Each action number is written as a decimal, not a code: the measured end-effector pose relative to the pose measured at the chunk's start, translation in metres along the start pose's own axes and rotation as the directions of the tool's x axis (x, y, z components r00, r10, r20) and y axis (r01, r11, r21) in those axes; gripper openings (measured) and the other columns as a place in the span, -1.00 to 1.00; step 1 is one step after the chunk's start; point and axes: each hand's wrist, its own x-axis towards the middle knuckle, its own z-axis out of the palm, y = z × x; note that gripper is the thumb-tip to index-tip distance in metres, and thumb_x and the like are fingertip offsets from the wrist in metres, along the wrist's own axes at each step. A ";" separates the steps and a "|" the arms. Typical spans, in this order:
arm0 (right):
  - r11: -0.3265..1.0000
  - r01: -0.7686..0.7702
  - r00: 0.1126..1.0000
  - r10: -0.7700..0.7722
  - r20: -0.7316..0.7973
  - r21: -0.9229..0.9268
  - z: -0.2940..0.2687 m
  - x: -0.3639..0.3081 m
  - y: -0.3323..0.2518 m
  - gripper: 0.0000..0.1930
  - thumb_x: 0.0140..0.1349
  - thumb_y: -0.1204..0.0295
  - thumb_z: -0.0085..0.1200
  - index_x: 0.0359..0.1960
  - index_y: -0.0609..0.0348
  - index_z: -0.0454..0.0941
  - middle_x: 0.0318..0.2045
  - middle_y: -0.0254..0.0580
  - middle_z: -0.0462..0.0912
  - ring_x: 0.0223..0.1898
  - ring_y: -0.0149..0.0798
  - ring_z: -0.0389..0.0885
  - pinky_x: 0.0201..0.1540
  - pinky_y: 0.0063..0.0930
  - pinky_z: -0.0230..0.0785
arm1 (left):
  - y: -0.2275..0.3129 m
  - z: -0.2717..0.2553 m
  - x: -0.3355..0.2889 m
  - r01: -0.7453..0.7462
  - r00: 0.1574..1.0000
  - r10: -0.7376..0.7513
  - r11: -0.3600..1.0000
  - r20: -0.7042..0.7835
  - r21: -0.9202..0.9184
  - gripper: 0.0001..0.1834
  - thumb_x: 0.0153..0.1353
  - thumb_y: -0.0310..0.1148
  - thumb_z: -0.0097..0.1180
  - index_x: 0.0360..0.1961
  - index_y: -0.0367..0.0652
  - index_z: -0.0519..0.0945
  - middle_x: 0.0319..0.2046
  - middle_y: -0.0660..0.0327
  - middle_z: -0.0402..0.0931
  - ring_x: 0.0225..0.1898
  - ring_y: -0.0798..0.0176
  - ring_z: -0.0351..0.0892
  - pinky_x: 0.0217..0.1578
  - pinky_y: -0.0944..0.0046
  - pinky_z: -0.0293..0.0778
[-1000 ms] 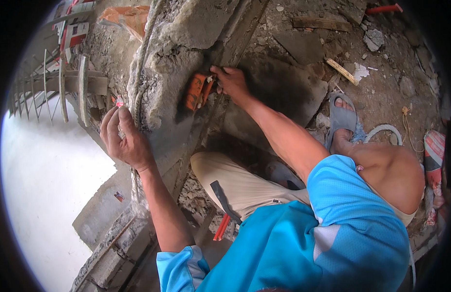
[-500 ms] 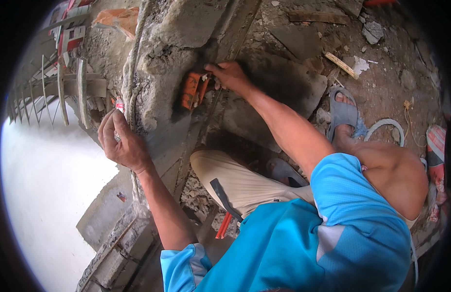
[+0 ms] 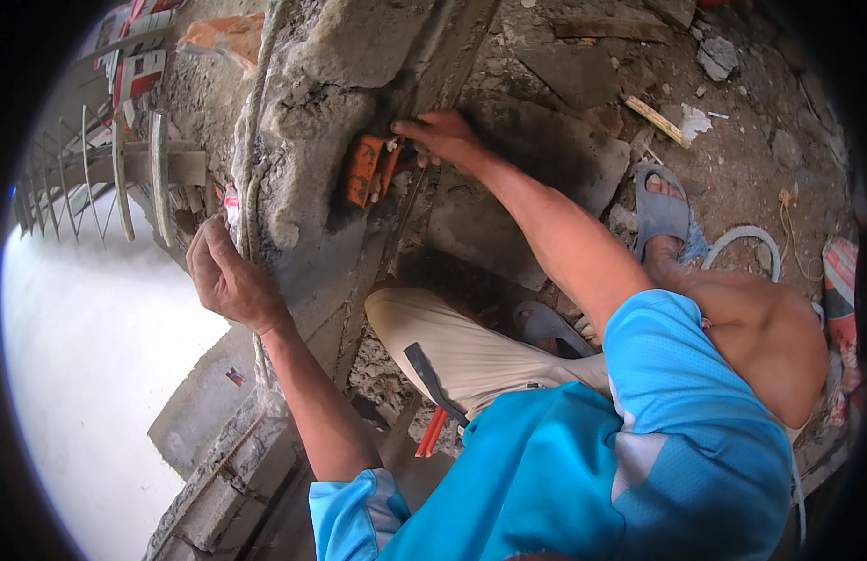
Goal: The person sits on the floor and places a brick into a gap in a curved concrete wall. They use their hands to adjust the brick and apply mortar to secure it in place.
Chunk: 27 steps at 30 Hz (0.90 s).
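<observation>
An orange metal piece (image 3: pixel 362 171) with raised edges, like a short channel, sits tilted in a blackened hollow of the broken concrete. My right hand (image 3: pixel 445 142) is at its upper right edge, fingers curled and closed against it; some fingertips are hidden. Small whitish lumps cling to that edge. My left hand (image 3: pixel 230 276) is raised at the concrete's left edge, beside a hanging rope (image 3: pixel 253 178). Its thumb and fingers are pressed together, and what they hold, if anything, cannot be made out. Just past the fingertips is a small red-and-white thing (image 3: pixel 231 202).
Bare rods (image 3: pixel 159 178) stick out at the left above a bright drop. Orange plastic (image 3: pixel 223 37) lies at the upper left. Rubble, a wooden stick (image 3: pixel 656 122) and a slab (image 3: pixel 536 178) lie right of the ledge. My sandalled foot (image 3: pixel 663 201) rests on dirt near a pale hose (image 3: pixel 742 234).
My right hand has shifted slightly up at the orange metal piece, which sits a little further left. My left hand has dropped very slightly.
</observation>
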 end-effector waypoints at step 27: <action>0.995 0.037 0.995 -0.045 -0.093 -0.092 0.004 -0.005 -0.004 -0.55 0.43 0.06 0.42 -0.37 0.28 0.77 -0.65 -0.31 0.62 -0.64 -0.49 0.56 -0.57 -0.46 0.30 | -0.004 0.003 0.001 -0.075 0.997 0.072 0.994 0.033 0.082 -0.73 0.54 -0.26 0.33 -0.08 -0.28 0.85 -0.14 0.20 0.78 -0.09 0.33 0.68 0.06 0.26 0.54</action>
